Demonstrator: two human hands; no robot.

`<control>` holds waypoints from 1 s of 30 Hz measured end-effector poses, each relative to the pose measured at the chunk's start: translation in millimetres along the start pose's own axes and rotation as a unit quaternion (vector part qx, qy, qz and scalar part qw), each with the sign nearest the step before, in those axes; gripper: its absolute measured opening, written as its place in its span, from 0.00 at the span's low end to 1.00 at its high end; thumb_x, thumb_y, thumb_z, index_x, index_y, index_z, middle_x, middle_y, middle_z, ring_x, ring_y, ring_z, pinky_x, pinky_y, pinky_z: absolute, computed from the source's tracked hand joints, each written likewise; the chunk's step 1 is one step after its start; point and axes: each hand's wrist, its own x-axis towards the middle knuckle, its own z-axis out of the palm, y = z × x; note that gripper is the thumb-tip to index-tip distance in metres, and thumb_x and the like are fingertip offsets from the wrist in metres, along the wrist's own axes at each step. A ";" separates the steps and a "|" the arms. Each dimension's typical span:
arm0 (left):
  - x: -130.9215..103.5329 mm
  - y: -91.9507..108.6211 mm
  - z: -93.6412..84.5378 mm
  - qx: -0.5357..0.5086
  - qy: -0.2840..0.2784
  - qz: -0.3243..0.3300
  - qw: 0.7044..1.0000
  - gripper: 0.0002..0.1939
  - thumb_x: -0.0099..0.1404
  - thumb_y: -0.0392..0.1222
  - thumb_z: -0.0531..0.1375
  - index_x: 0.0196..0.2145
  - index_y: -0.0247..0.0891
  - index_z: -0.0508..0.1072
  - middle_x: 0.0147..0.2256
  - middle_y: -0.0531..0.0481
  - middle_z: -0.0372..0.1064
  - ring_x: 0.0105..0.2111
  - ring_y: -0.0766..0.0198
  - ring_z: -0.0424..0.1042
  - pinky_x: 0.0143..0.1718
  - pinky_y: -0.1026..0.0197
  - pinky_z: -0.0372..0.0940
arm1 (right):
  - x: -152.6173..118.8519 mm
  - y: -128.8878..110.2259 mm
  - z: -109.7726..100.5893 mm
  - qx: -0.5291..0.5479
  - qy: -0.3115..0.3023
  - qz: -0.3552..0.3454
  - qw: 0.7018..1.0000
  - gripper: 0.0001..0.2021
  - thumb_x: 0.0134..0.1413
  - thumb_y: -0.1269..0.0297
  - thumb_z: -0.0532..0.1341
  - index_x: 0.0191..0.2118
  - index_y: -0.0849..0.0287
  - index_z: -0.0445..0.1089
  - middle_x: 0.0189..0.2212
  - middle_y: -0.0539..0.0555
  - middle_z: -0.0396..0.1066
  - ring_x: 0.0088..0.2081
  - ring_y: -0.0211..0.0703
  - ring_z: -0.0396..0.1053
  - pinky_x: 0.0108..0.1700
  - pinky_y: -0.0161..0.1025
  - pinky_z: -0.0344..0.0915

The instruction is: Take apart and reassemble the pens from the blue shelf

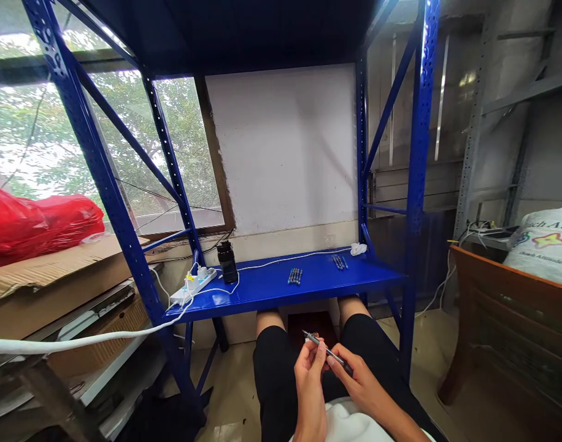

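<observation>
Above my lap, both hands are on a dark grey pen [311, 337]. My left hand [310, 366] pinches it near the pointed end, which juts out up and to the left. My right hand [353, 372] has its fingers closed around the rear part. Fingers cover the pen's middle, so I cannot tell whether it is one whole or two parts. Ahead on the blue shelf [262, 287] lies a row of several pens [295, 276]. A smaller group of pens [340, 263] lies farther back to the right.
A white power strip [193, 287] and a black bottle [226, 263] stand at the shelf's left end. A white cable [101, 337] runs off left. Blue posts [415, 184] frame the shelf. A wooden chair [465, 294] holding a white sack [545, 242] is at right.
</observation>
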 end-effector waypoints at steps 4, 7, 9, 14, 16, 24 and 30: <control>1.8 -1.9 -1.3 0.002 0.001 0.000 1.000 0.24 0.57 0.56 0.76 0.44 0.37 0.83 0.48 0.40 0.79 0.49 0.51 0.76 0.52 0.56 0.70 | 0.3 2.5 1.1 0.005 0.001 0.004 1.000 0.24 0.74 0.41 0.54 0.37 0.57 0.71 0.31 0.49 0.65 0.33 0.42 0.60 0.36 0.38 0.59; 2.3 -2.7 -1.3 0.002 0.003 -0.001 1.000 0.25 0.56 0.57 0.77 0.44 0.37 0.83 0.48 0.40 0.78 0.49 0.50 0.76 0.50 0.56 0.70 | 0.2 1.2 0.9 0.004 -0.006 0.007 1.000 0.24 0.74 0.41 0.53 0.36 0.57 0.71 0.31 0.48 0.64 0.33 0.42 0.59 0.36 0.38 0.58; 1.9 -2.2 -0.6 0.001 0.007 -0.001 1.000 0.26 0.55 0.57 0.77 0.44 0.37 0.83 0.47 0.40 0.78 0.48 0.51 0.76 0.48 0.57 0.70 | 0.2 -0.1 0.5 0.004 -0.010 0.010 1.000 0.24 0.74 0.41 0.53 0.37 0.57 0.71 0.30 0.48 0.64 0.32 0.41 0.58 0.36 0.37 0.57; 0.0 0.3 1.1 0.009 -0.003 0.002 1.000 0.25 0.57 0.57 0.76 0.44 0.36 0.83 0.44 0.42 0.78 0.40 0.58 0.75 0.40 0.61 0.69 | 0.1 -0.1 0.1 0.001 -0.006 0.012 1.000 0.27 0.74 0.39 0.51 0.34 0.56 0.70 0.28 0.49 0.66 0.31 0.42 0.61 0.35 0.38 0.58; 0.4 0.0 0.9 0.012 -0.008 0.002 1.000 0.25 0.57 0.57 0.76 0.43 0.36 0.83 0.42 0.43 0.78 0.38 0.59 0.75 0.39 0.61 0.69 | -0.3 1.2 -0.2 0.001 -0.012 0.016 1.000 0.30 0.76 0.39 0.49 0.31 0.56 0.70 0.26 0.49 0.66 0.30 0.43 0.62 0.35 0.39 0.59; 3.1 -3.1 -2.9 0.015 0.006 0.016 1.000 0.24 0.61 0.56 0.74 0.47 0.37 0.83 0.51 0.39 0.79 0.51 0.50 0.77 0.48 0.58 0.70 | -2.0 2.0 -1.1 0.033 0.045 0.026 0.998 0.22 0.72 0.39 0.57 0.41 0.55 0.71 0.32 0.50 0.70 0.33 0.44 0.65 0.36 0.38 0.60; 2.1 -1.3 -2.0 0.016 0.005 0.021 1.000 0.26 0.60 0.57 0.75 0.49 0.35 0.83 0.50 0.38 0.79 0.49 0.51 0.76 0.48 0.57 0.70 | -1.7 1.7 -0.9 0.029 0.037 0.032 0.998 0.24 0.76 0.43 0.52 0.34 0.56 0.69 0.25 0.47 0.62 0.29 0.41 0.59 0.33 0.38 0.56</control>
